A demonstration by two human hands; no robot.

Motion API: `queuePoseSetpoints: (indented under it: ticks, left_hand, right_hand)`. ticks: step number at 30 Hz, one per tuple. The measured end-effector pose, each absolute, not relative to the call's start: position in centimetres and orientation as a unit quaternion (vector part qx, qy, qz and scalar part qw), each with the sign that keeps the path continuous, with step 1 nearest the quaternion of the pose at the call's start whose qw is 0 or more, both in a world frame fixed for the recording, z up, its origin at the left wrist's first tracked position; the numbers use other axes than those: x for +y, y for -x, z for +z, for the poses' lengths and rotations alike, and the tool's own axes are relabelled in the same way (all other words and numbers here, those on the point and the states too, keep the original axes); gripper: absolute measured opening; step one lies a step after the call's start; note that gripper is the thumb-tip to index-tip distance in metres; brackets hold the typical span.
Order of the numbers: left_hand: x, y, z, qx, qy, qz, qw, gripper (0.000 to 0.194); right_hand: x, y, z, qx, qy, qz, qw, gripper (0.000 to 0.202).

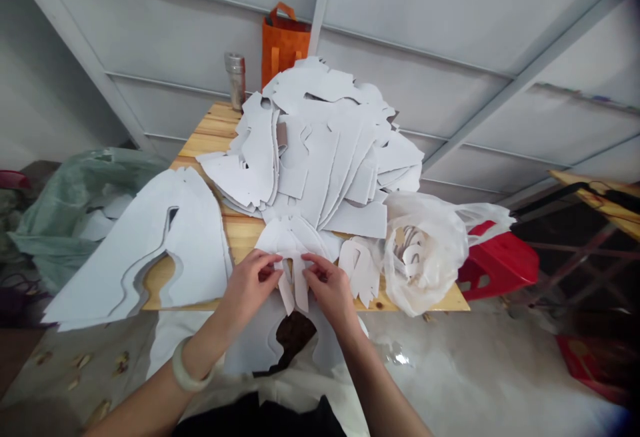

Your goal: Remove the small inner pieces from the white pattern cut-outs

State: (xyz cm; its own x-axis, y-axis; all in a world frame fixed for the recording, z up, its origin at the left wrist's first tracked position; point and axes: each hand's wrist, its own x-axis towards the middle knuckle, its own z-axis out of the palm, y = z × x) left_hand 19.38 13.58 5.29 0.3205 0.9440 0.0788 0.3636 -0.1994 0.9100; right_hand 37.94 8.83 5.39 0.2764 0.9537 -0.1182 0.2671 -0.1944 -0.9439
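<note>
Both hands hold a small white cut-out piece (pixel 301 283) with two hanging strips, near the table's front edge. My left hand (pixel 254 283) pinches its left side between thumb and fingers; a pale bangle circles that wrist. On the opposite side, my right hand (pixel 327 283) grips the piece in the same way. Just behind them lies a fan of white pieces (pixel 287 231), in front of a large heap of white cut sheets (pixel 320 150). More small white cut-outs (pixel 359 269) lie right of my right hand. Large white sheets (pixel 245 340) rest below, over the lap.
Large curved sheets (pixel 195 223) overhang the wooden table (pixel 217 127) at left, beside a green bag (pixel 55 223). A clear plastic bag (pixel 425 257) holds cut pieces at right, near a red stool (pixel 505 267). A steel flask (pixel 235 80) and orange bag (pixel 285 47) stand behind.
</note>
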Motion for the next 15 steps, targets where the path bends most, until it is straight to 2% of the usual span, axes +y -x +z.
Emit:
queuePoseSetpoints:
  ticks: [15]
  left_hand:
    - [13.75,-19.37,5.09,0.463,-0.7,0.347,0.419,0.023]
  right_hand:
    - [8.67,-37.86,5.39,-0.468,0.678,0.373,0.426,0.041]
